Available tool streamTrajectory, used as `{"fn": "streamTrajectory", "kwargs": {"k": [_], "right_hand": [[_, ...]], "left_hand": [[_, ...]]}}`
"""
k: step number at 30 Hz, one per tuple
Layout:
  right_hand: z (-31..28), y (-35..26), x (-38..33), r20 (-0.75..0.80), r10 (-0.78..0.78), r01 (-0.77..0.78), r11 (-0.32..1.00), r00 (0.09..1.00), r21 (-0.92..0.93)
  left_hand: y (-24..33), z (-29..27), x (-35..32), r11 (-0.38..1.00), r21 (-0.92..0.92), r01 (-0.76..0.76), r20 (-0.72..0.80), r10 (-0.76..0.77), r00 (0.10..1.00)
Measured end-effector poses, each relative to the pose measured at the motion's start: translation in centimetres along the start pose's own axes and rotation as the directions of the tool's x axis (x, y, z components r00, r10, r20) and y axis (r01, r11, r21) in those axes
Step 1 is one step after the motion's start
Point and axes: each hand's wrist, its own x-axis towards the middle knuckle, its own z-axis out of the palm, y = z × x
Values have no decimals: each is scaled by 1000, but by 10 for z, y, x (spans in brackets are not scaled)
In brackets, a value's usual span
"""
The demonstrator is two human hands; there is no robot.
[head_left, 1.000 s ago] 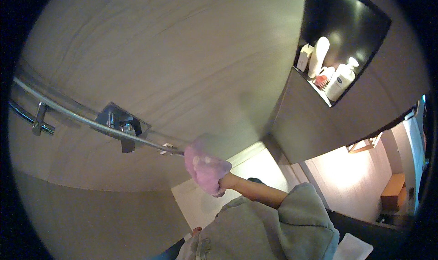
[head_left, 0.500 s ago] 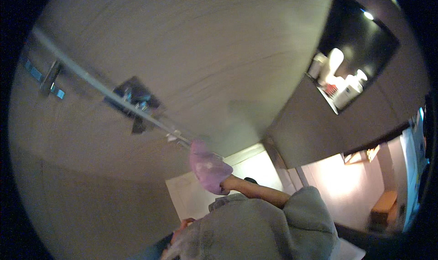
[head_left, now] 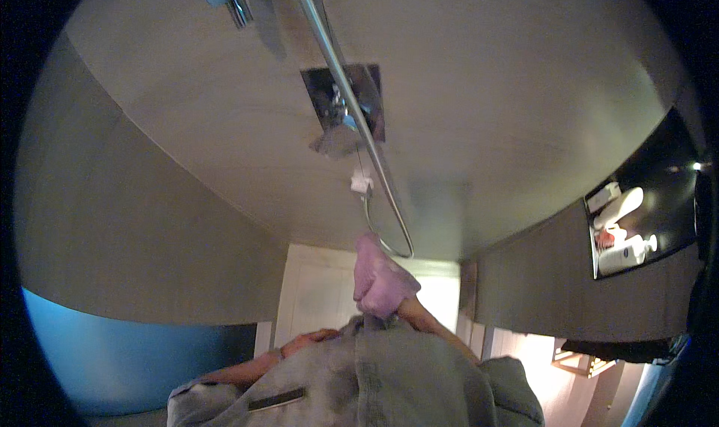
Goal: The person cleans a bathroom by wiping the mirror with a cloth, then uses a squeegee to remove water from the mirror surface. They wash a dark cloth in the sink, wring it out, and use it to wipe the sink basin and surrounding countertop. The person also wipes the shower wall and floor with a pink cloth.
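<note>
A pink cloth (head_left: 380, 281) is bunched in my right hand (head_left: 408, 306), held out in front of my body. It covers my fingers, and only the wrist and a little skin show below it. The cloth's tip is close to the bottom loop of a metal shower hose (head_left: 386, 180). My left hand (head_left: 308, 340) rests low against the front of my grey shirt (head_left: 404, 374). Its fingers look stretched out and nothing shows in them.
On the grey wall are a shower valve plate (head_left: 371, 86), a small white holder (head_left: 362, 183) and a chrome fitting (head_left: 238, 9). White bottles (head_left: 623, 255) stand in a dark lit niche at right. A white shower floor (head_left: 311, 277) lies below, a blue surface (head_left: 135, 367) at lower left.
My view has swung to the right and levelled, bringing the hose and valve plate nearer the middle. The pink cloth is still in my right hand. My left hand shows more fully.
</note>
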Motion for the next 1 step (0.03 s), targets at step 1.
{"fn": "streamTrajectory", "kwargs": {"k": [1], "right_hand": [[0, -3, 2, 5, 10, -10, 1000, 1000, -12]], "left_hand": [[-3, 26, -25, 1000, 21, -1, -32, 2, 999]]}}
